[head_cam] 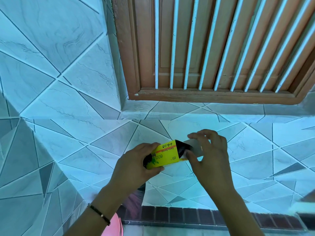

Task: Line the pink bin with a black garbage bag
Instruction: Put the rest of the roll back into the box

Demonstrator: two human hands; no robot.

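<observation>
A roll of black garbage bags wrapped in a yellow paper label is held up in front of the tiled wall. My left hand grips the label end of the roll. At the roll's right end my right hand pinches the black plastic and a grey flap of the wrapper. A sliver of the pink bin shows at the bottom edge, below my left forearm, mostly hidden.
Pale tiles with grey triangles cover the wall ahead and to the left. A brown wooden window frame with white bars sits above a tiled sill. A strip of dark brown tiles runs along the bottom.
</observation>
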